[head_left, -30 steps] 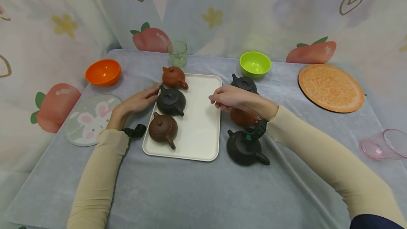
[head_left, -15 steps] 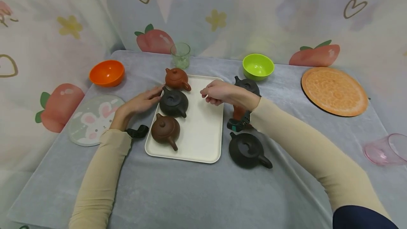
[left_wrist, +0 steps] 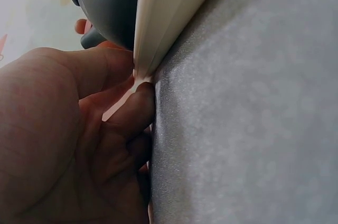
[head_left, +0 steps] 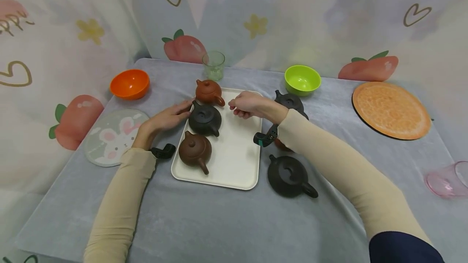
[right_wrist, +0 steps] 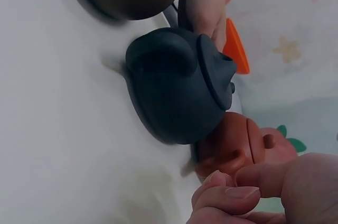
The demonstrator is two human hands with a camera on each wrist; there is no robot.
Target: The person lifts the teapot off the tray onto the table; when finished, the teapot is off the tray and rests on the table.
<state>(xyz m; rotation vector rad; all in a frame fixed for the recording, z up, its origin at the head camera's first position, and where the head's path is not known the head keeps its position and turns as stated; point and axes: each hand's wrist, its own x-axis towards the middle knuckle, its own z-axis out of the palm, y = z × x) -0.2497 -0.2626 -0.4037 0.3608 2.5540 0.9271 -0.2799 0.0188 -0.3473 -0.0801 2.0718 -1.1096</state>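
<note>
The left hand (head_left: 166, 119) rests, fingers relaxed, on the left edge of the cream rectangular plastic tray (head_left: 234, 165). The right hand (head_left: 248, 106), grip curled and empty, hovers beside the lidless dark grey clay teapot (head_left: 204, 119); a careless reach could knock it over.

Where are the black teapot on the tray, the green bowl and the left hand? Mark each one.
black teapot (head_left: 204, 118), head view, on its lid.
green bowl (head_left: 302, 79), head view, on its inner wall.
left hand (head_left: 169, 117), head view, on the back of the hand, at the tray's left edge.
</note>
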